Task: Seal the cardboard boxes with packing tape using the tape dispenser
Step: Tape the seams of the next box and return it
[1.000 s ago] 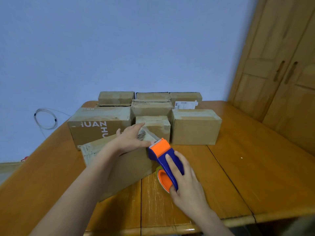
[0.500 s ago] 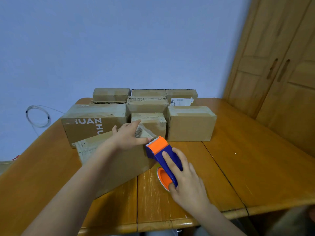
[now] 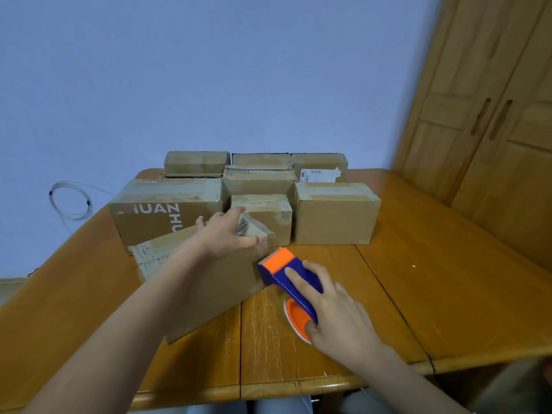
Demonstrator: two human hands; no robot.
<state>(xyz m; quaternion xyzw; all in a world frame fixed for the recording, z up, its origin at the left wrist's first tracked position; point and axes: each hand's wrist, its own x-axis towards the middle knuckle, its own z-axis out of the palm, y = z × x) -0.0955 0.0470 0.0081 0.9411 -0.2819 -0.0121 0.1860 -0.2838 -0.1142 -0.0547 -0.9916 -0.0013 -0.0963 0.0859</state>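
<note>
A flat cardboard box (image 3: 215,288) lies nearest me on the wooden table (image 3: 448,294), its top covered in wrinkled clear tape. My left hand (image 3: 224,236) presses flat on the box's far right corner, fingers straight. My right hand (image 3: 331,312) grips the blue and orange tape dispenser (image 3: 291,282) beside the box's right side, index finger laid along its top. The dispenser's toothed orange head sits just off the box's right corner. The tape roll shows as an orange disc under my palm.
Several more cardboard boxes (image 3: 336,213) stand in rows behind, one printed with white letters (image 3: 167,216). A coiled white cable (image 3: 70,200) hangs on the blue wall at left. A wooden wardrobe (image 3: 493,130) stands at right. The table's right half is bare wood.
The dispenser has come away from the box's right corner, toward me and slightly right. My left hand stays pressed on the box top. The camera view shifted a little.
</note>
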